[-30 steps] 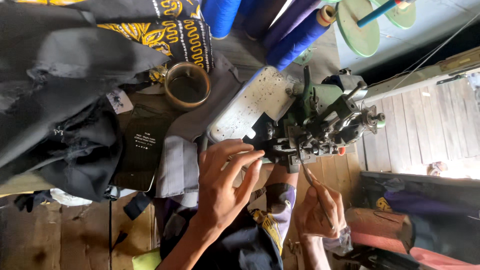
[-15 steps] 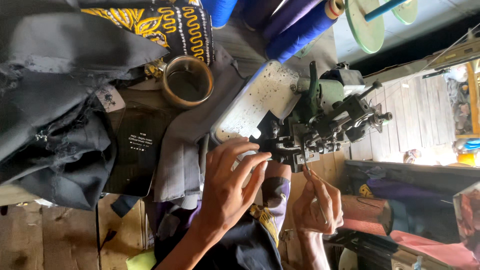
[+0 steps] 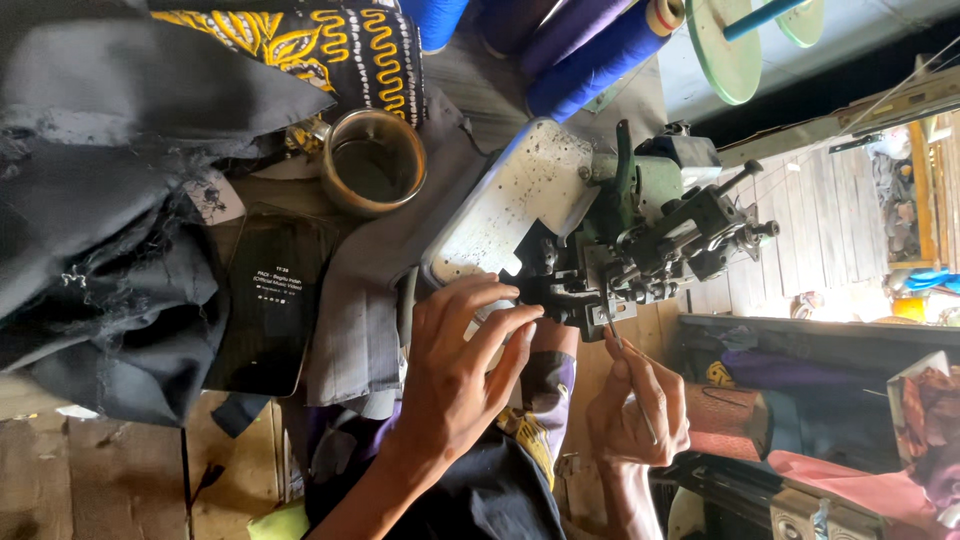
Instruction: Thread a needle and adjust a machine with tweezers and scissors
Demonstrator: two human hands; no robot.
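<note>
A green and white overlock sewing machine sits in the middle of the view. My left hand reaches to its black needle and looper area, fingertips touching the metal parts. My right hand holds thin metal tweezers whose tip points up into the same area. A strip of grey cloth lies under my left hand, beside the machine's white plate.
A round metal cup stands left of the machine. Dark garments are piled at the left, with a patterned black and yellow cloth above. Blue and purple thread cones stand at the top. A wooden floor shows at the right.
The view has shifted slightly. My left fingers have moved closer onto the needle area, and my right hand has raised the tweezers toward it.
</note>
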